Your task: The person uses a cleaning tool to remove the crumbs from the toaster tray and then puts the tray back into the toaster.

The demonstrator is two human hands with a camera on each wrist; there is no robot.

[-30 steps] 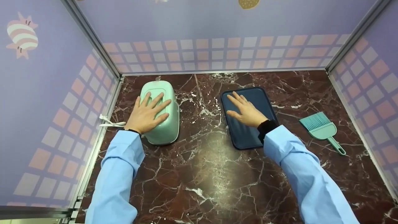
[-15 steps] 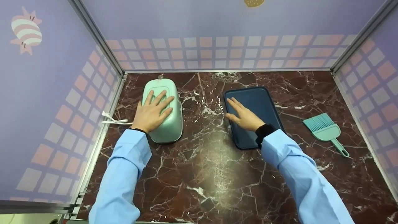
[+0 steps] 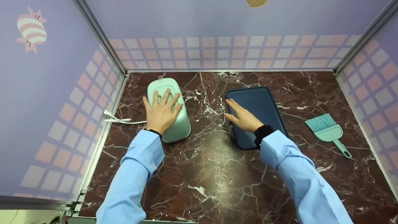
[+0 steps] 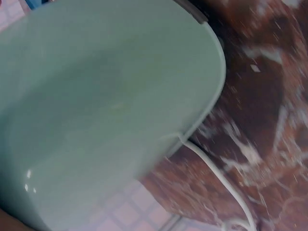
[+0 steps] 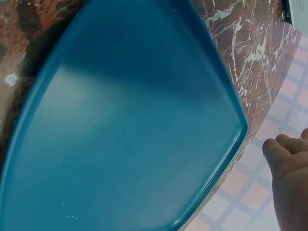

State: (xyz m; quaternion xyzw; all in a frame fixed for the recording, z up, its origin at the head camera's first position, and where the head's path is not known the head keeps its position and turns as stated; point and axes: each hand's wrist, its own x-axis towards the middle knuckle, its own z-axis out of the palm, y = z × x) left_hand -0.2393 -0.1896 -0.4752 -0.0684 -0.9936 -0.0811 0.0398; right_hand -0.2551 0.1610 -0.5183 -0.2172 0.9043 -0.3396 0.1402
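A mint-green rounded appliance (image 3: 175, 130) with a white cord (image 3: 124, 120) stands on the left of the marble tabletop. My left hand (image 3: 161, 113) lies flat across its top with fingers spread, partly covering a recessed panel there. In the left wrist view the green body (image 4: 120, 96) fills most of the picture. Right of the middle lies a dark blue rectangular tray (image 3: 261, 102). Over its left side is my right hand (image 3: 245, 119), fingers straight and close together, fingertips right at the left rim. The right wrist view shows the tray's bare inside (image 5: 134, 125) beside the fingers (image 5: 284, 149).
A teal brush (image 3: 328, 132) with a short handle lies at the right on the marble tabletop (image 3: 214, 186). Patterned panels, such as the back wall (image 3: 217, 28), enclose the table on the left, back and right.
The appliance has slid slightly right under my left hand and turned a little; more of its cord shows. My right hand's fingers have drawn together and shifted toward the tray's left rim.
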